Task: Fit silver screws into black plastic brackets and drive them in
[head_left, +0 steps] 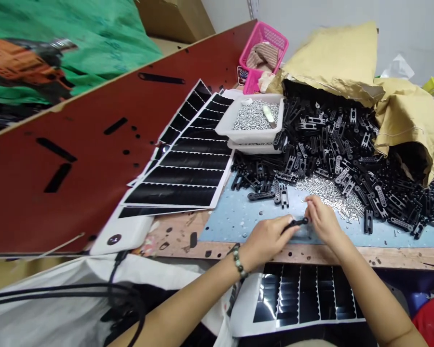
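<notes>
My left hand (269, 241), with a beaded bracelet on the wrist, is closed on a small black part (295, 223) that sticks out past the fingertips to the right. Just right of that part, my right hand (321, 219) has its fingers pressed together; whatever they pinch is too small to make out. Both hands are over the front of the blue mat (235, 219). Beyond them lie a pile of loose silver screws (320, 190) and a large heap of black plastic parts (361, 166).
Behind stand a white tub of screws (224, 120), a pink basket (284, 43) and torn paper sacks (332, 62). Black sticker sheets (177, 168) lie at left beside a red board (104, 144). Another sheet (304, 294) is below the table edge. An orange drill (18, 62) is far left.
</notes>
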Demonstrator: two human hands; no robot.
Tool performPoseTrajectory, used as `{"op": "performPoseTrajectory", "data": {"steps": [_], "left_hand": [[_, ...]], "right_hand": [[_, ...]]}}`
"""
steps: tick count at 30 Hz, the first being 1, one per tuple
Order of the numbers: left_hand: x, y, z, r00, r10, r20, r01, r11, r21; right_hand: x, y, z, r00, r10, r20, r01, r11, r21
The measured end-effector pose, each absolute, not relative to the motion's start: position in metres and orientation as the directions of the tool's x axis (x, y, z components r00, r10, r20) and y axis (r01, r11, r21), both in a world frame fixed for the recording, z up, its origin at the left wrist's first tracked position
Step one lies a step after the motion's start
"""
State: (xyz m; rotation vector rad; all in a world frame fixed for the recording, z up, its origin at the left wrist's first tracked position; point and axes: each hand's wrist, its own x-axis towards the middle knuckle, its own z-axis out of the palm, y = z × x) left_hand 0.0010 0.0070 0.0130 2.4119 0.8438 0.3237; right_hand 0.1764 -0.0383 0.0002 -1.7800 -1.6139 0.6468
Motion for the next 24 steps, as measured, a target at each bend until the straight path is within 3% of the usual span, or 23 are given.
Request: {"op": "performPoseTrajectory", "data": {"steps": [3, 6, 10, 16, 24], "left_hand": [[-0.012, 0.017, 0.015, 0.651, 0.758, -0.037, 0.559, -0.446, 0.699], [-0.019, 0.022, 0.015, 0.583, 0.808, -0.079, 0.564, -0.333, 0.755], [-0.017, 0.024, 0.011, 0.619, 0.781, -0.079, 0.527, -0.339, 0.779], [0.012, 0.031, 0.001, 0.827, 0.553, 0.103, 0.344, -0.642, 0.685], [0.039, 0.027, -0.021, 0.941, 0.329, 0.082, 0.236, -0.809, 0.539]], "right_hand": [[0.179, -0.018, -0.013, 0.072, 0.986, 0.153, 0.834, 0.025, -0.551], [0.177, -0.016, -0.028, -0.013, 0.996, 0.092, 0.912, 0.049, -0.406], [0.18, -0.047, -0.037, -0.01, 0.992, 0.124, 0.875, 0.069, -0.48], [0.2, -0.089, -0.03, 0.161, 0.942, 0.296, 0.749, 0.079, -0.658], [0.201, -0.115, -0.047, 0.08, 0.95, 0.3, 0.772, 0.132, -0.622]]}}
